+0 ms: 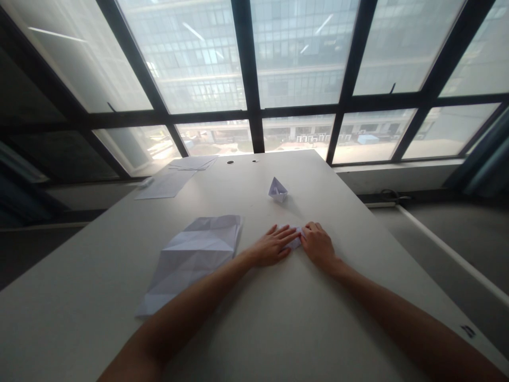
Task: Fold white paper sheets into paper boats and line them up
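In the head view, my one feed, I find a small folded paper (295, 242) on the white table (254, 334), low between my two hands and partly hidden by them. I judge the folding to be partway: the piece is already compact, but it lies flat under the fingers and its final form doesn't show. Just beyond it stands a folded paper boat (278, 191), which looks complete to me. Over to the left, a large creased sheet (199, 246) lies spread out, its crease lines plain but its folds not closed up. Farther back, some flat sheets (165, 187) lie near the table's far left edge, apparently unused. How many folds are left on the small piece, I can't make out from here.

As for pose, both arms reach forward and converge. My left hand (272, 248) lies palm down with its fingers extended and slightly spread, the fingertips pressing on the paper. The left forearm passes over the lower right part of the creased sheet. My right hand (318, 246) has its fingers bent, the thumb side at the paper's right edge; whether it pinches that edge or only presses it, I can't say.
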### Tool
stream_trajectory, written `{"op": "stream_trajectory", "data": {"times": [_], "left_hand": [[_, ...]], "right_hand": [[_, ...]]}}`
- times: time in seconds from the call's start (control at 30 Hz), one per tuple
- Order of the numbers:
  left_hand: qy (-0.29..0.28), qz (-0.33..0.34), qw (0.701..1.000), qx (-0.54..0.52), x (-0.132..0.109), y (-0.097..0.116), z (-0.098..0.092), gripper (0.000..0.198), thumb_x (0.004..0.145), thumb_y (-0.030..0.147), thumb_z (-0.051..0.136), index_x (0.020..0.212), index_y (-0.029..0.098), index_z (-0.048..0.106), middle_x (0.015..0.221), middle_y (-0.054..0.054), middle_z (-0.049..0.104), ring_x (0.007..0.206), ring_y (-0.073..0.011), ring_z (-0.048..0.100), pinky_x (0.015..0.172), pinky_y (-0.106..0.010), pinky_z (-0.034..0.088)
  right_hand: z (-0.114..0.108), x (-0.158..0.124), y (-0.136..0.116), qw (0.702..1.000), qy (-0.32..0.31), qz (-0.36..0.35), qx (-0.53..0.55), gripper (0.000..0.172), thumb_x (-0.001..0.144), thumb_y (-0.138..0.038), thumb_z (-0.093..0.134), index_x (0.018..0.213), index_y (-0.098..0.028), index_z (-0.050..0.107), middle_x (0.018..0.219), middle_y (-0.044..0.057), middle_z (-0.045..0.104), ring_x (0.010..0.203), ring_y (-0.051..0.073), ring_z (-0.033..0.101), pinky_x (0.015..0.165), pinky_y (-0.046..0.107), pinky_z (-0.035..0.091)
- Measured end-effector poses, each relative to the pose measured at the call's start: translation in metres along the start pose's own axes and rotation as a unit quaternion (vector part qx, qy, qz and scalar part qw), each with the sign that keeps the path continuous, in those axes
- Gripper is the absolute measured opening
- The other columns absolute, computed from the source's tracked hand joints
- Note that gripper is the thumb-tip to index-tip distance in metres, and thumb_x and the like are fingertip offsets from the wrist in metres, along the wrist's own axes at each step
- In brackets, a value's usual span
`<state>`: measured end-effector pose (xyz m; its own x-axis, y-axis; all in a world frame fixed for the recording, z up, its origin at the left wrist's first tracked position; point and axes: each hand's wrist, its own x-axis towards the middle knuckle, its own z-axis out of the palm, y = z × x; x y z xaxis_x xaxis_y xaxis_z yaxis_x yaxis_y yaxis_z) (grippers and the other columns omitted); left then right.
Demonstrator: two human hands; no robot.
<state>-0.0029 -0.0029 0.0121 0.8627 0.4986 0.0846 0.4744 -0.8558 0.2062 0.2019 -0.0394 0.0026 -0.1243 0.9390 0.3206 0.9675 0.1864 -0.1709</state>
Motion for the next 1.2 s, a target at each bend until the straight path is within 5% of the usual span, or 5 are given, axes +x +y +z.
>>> {"op": "stream_trajectory", "data": {"times": [0.23,0.47,0.87,1.03,1.2], "left_hand": [[-0.005,-0.052,0.997,0.049,0.002,-0.005,0.01,0.06,0.103,0.051,0.024,0.157,0.028,0.014,0.162,-0.005,0.02,0.15,-0.0237,0.013,0.12,-0.048,0.011],[0.0,-0.058,0.997,0.058,0.001,-0.005,0.009,0.058,0.103,0.05,0.023,0.156,0.027,0.018,0.162,-0.005,0.02,0.15,-0.0244,0.013,0.119,-0.048,0.012],[-0.009,-0.056,0.997,0.051,0.003,-0.007,0.011,0.058,0.103,0.05,0.023,0.156,0.028,0.015,0.162,-0.007,0.017,0.15,-0.0253,0.011,0.119,-0.049,0.009],[-0.002,-0.062,0.997,0.051,0.002,-0.005,0.012,0.058,0.103,0.05,0.018,0.156,0.025,0.017,0.162,-0.009,0.017,0.15,-0.0253,0.011,0.119,-0.049,0.01],[0.008,-0.081,0.995,0.053,0.002,-0.003,0.013,0.063,0.102,0.053,0.021,0.157,0.022,0.014,0.162,-0.011,0.016,0.15,-0.027,0.009,0.119,-0.05,0.009]], "right_hand": [[0.022,0.0,-0.003,0.995,-0.058,-0.055,0.053,0.051,0.099,-0.025,0.03,0.143,-0.006,0.045,0.15,0.015,0.045,0.139,0.023,0.037,0.116,0.036,0.024],[0.03,0.007,0.01,0.992,-0.117,0.035,0.009,0.067,0.1,-0.044,0.022,0.152,-0.002,0.027,0.16,0.019,0.02,0.149,0.028,0.014,0.119,0.052,0.008],[0.033,0.009,0.027,0.995,-0.074,0.059,-0.02,0.059,0.099,-0.033,0.025,0.15,-0.004,0.03,0.158,0.019,0.024,0.148,0.029,0.017,0.116,0.061,0.004],[0.024,0.008,0.018,0.998,-0.062,-0.025,0.005,0.055,0.097,-0.027,0.031,0.149,-0.009,0.036,0.16,0.013,0.025,0.15,0.024,0.012,0.118,0.055,0.004],[0.021,0.008,0.014,0.988,-0.111,-0.093,0.048,0.055,0.099,-0.029,0.03,0.15,-0.008,0.035,0.157,0.013,0.031,0.147,0.02,0.023,0.12,0.044,0.014]]}}
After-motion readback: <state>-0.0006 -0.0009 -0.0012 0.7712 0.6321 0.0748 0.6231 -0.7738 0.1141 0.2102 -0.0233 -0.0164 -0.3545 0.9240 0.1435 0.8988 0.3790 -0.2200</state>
